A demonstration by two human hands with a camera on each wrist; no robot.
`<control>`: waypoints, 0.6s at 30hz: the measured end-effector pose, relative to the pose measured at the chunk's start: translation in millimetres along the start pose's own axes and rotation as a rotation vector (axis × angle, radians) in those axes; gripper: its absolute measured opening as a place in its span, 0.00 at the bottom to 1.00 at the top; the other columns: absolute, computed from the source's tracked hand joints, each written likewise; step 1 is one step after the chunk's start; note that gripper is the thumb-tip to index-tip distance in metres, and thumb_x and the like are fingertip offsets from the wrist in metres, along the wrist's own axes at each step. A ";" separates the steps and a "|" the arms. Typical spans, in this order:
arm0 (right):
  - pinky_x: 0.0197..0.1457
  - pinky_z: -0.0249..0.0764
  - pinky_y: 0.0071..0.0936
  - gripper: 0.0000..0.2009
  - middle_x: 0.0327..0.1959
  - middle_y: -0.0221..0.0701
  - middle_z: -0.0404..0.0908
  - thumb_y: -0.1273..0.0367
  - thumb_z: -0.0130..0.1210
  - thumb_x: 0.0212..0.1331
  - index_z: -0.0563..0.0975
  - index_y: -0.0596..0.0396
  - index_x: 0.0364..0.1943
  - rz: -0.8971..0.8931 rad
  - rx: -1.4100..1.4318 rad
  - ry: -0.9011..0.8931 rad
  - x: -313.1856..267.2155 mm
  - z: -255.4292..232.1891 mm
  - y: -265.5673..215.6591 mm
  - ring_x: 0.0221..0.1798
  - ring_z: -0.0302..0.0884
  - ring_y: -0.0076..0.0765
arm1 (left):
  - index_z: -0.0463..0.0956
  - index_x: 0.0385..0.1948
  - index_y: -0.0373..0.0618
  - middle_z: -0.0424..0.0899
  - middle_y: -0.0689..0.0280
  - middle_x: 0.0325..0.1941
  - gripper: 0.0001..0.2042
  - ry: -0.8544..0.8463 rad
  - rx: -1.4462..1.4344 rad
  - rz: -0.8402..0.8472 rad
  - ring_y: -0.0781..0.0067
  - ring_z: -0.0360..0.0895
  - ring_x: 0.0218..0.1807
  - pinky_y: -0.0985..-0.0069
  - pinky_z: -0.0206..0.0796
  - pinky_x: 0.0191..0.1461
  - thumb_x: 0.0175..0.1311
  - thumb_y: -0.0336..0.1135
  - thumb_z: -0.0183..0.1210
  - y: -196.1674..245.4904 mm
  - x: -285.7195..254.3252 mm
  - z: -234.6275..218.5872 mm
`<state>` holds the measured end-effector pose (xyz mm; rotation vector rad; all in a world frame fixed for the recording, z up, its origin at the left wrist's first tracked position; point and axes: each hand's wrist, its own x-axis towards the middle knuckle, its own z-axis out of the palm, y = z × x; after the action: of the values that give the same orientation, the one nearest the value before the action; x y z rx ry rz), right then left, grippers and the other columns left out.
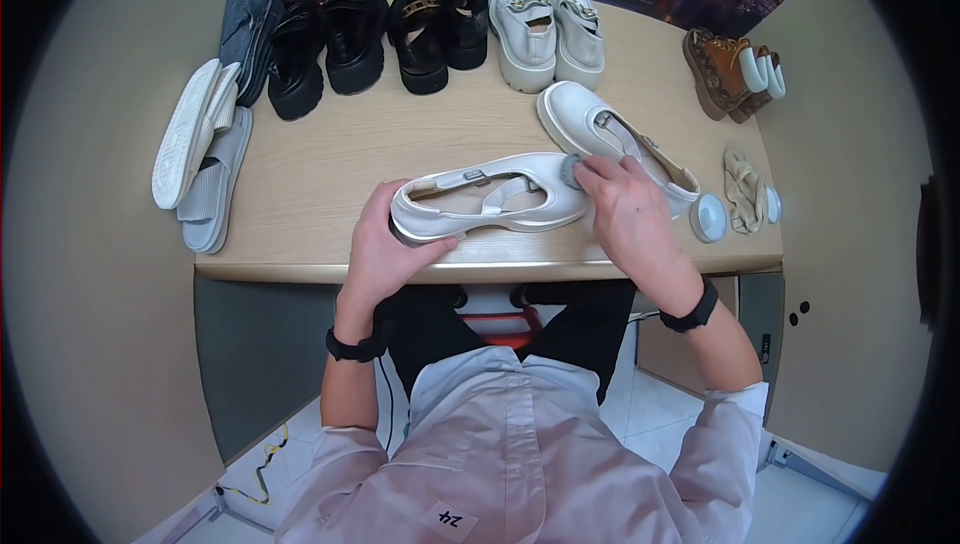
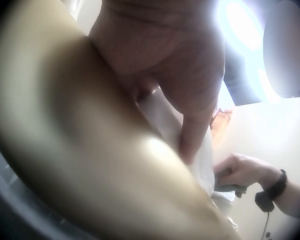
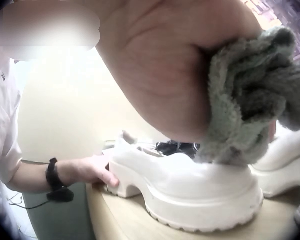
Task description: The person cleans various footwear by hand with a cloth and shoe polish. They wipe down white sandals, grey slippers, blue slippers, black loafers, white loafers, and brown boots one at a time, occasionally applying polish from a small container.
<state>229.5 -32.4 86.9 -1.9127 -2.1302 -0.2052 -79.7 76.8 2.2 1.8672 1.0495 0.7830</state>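
Observation:
A white shoe [image 1: 560,194] lies near the table's front edge, its toe to the right. The left hand [image 1: 385,249] grips its heel end, thumb along the near side. In the right hand [image 1: 635,219] is a bunched grey-green cloth [image 3: 240,105], held against the top of the toe. The right wrist view shows the white shoe [image 3: 200,195] under the cloth, with the left hand [image 3: 92,170] at its far end. The left wrist view has the left hand [image 2: 165,55] close up and the right hand [image 2: 245,170] beyond. Another white shoe [image 1: 580,114] stands just behind.
Black shoes [image 1: 355,49] and white shoes with buckles [image 1: 525,39] line the back. Slippers [image 1: 190,134] lie at the left. Brown boots [image 1: 720,69] stand back right, with a beige cloth band [image 1: 742,189] and a small white round container [image 1: 709,218] nearer the right front.

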 end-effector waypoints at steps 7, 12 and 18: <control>0.54 0.85 0.48 0.15 0.46 0.44 0.91 0.81 0.57 0.56 0.89 0.61 0.45 0.128 0.040 0.169 18.0 -34.1 10.7 0.47 0.89 0.58 | 0.79 0.60 0.38 0.86 0.56 0.56 0.37 0.037 0.008 -0.041 0.56 0.85 0.60 0.62 0.77 0.66 0.47 0.39 0.86 5.6 -2.2 3.9; 0.58 0.84 0.46 0.17 0.50 0.42 0.91 0.82 0.57 0.58 0.89 0.61 0.50 0.044 0.237 0.023 39.9 7.8 7.5 0.50 0.88 0.57 | 0.79 0.59 0.38 0.87 0.55 0.56 0.36 0.045 -0.010 -0.024 0.56 0.86 0.58 0.62 0.77 0.64 0.47 0.40 0.86 8.4 -1.6 5.3; 0.57 0.83 0.44 0.19 0.55 0.40 0.90 0.81 0.58 0.56 0.88 0.61 0.53 -0.043 0.142 0.035 18.5 16.5 -0.1 0.49 0.84 0.55 | 0.79 0.56 0.38 0.87 0.55 0.53 0.35 0.079 0.035 -0.020 0.56 0.87 0.56 0.63 0.78 0.62 0.45 0.40 0.86 6.1 -2.1 7.2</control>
<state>226.0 -10.1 76.5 -1.7724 -2.1037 -0.0923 -72.6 70.5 4.1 1.8652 1.1366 0.8377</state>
